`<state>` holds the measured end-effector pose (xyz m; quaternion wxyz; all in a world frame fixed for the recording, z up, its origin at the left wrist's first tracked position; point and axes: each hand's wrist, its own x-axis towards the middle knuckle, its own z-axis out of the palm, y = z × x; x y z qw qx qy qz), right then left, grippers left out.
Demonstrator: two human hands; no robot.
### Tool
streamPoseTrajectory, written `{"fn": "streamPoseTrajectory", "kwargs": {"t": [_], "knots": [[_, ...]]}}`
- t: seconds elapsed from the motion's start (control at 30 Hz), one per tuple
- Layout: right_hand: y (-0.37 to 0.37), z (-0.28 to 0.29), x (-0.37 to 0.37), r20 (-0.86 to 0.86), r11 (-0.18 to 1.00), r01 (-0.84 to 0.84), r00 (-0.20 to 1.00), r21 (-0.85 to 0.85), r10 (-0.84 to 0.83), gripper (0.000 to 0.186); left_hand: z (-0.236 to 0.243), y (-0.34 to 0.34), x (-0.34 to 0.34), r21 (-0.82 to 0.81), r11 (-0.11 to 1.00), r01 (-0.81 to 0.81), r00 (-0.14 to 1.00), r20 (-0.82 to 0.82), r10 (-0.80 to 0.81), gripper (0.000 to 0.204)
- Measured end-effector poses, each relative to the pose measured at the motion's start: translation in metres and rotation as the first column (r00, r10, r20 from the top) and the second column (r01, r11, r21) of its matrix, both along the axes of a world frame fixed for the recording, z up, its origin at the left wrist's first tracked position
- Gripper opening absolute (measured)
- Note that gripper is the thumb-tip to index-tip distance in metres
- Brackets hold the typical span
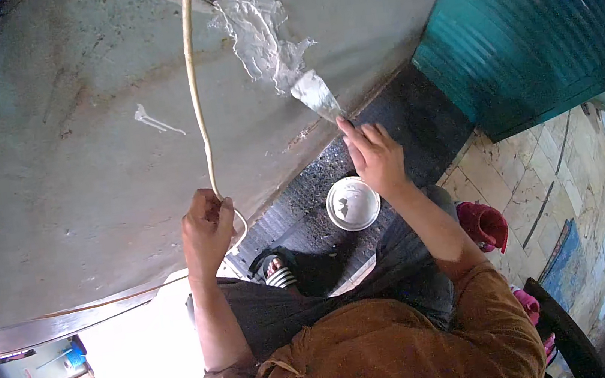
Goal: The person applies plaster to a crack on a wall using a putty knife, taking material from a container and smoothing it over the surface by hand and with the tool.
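Observation:
My right hand point(374, 156) grips a putty knife point(315, 94) whose blade presses against a grey-green wall point(73, 164). The blade sits at the lower end of a wet white patch of filler point(260, 32) smeared on the wall. My left hand point(207, 231) is closed around a thin cream cable point(194, 89) that runs down the wall from above and loops below my fingers. A round white bowl point(353, 203) with filler residue lies on the dark floor below my right hand.
A teal corrugated door point(524, 26) stands to the right of the wall. Stone paving point(543, 182) spreads at the right, with a red object point(483, 225) beside my knee. My sandalled foot point(276, 270) rests on the dark strip. A small white smear point(154, 121) marks the wall.

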<state>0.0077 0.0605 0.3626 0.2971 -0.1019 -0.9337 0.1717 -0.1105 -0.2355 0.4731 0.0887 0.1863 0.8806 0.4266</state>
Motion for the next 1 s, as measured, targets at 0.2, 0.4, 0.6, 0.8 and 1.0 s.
{"fn": "streamPoseTrajectory", "kwargs": {"t": [0.2, 0.4, 0.6, 0.8, 1.0], "knots": [[0.003, -0.015, -0.005, 0.029, 0.998, 0.032, 0.999, 0.056, -0.033, 0.059, 0.001, 0.001, 0.001, 0.023, 1.0, -0.006, 1.0, 0.029, 0.005, 0.012], [-0.016, 0.035, -0.015, -0.178, 0.999, -0.037, 0.983, 0.012, 0.038, 0.062, -0.002, -0.005, -0.002, 0.021, 1.0, -0.015, 1.0, 0.016, 0.015, 0.012], [-0.03, 0.115, -0.034, -0.265, 0.994, -0.103, 0.958, 0.042, 0.11, 0.068, 0.0, -0.008, -0.002, 0.018, 1.0, -0.02, 1.0, -0.002, 0.02, 0.013], [-0.023, 0.097, -0.029, -0.141, 0.993, -0.065, 0.987, 0.102, 0.079, 0.071, 0.003, -0.005, 0.0, 0.009, 0.999, -0.043, 0.999, 0.003, 0.043, 0.013], [-0.011, 0.059, -0.005, -0.067, 0.995, -0.073, 0.995, 0.065, 0.077, 0.067, 0.0, -0.01, -0.001, 0.022, 0.999, -0.033, 0.999, 0.001, 0.033, 0.013]]}}
